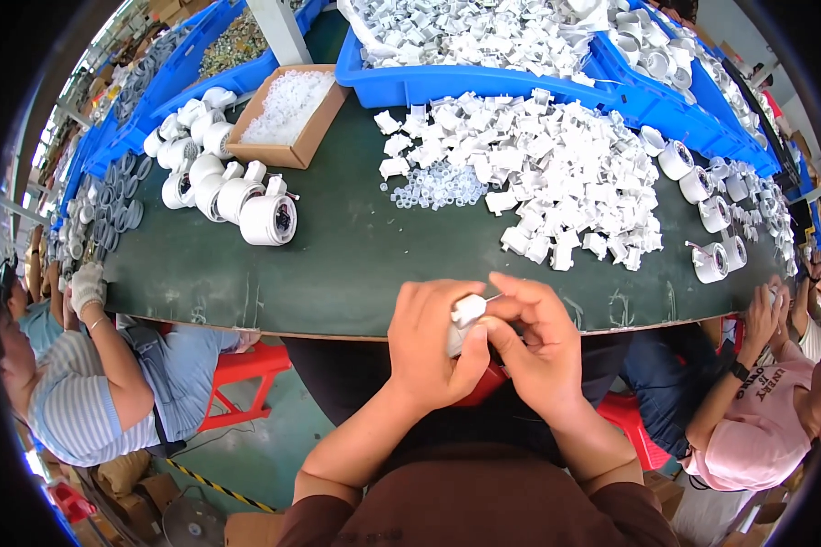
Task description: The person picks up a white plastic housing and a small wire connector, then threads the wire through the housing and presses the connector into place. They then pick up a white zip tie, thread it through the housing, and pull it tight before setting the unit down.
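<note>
White fitting (468,310) is gripped near the desk (356,264) by the left hand (429,345); the right hand (540,345) is narrow, hold unclear.

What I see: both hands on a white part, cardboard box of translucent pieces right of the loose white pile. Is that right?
Not quite: the cardboard box of translucent pieces stands left of the loose white pile, as the head view shows. The left hand and right hand are both on a white part, as you say.
</note>
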A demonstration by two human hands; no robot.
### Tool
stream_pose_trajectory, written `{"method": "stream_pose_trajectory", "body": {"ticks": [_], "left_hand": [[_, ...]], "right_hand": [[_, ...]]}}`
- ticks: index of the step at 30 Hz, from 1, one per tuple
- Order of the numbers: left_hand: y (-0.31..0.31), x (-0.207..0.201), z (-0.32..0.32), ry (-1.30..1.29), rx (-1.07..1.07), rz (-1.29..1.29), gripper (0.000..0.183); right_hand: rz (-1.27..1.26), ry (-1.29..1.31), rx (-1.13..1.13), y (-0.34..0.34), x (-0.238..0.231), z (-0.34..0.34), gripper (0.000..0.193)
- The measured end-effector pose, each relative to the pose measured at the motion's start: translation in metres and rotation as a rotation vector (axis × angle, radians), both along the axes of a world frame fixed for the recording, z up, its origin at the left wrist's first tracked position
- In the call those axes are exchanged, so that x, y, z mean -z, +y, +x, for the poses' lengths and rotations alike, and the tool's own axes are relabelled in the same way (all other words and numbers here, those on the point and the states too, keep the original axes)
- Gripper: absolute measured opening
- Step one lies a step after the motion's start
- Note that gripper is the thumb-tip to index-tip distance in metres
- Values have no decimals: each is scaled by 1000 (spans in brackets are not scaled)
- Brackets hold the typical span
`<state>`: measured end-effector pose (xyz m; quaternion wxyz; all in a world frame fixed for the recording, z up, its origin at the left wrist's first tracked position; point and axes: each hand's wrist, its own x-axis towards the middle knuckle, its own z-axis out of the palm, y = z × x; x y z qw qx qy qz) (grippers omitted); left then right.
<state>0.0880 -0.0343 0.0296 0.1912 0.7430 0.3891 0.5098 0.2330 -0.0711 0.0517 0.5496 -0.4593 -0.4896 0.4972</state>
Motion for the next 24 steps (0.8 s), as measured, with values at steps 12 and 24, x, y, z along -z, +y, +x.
{"method": "stream_pose_trajectory", "body": {"ticks": [12, 24], "left_hand": [[13, -3, -39, 60, 99, 52, 26], [14, -17, -34, 171, -19, 45, 25]], "right_hand": [[-170, -105, -311, 42, -9, 19, 6], [792, -1096, -112, 151, 9, 0, 10]]}}
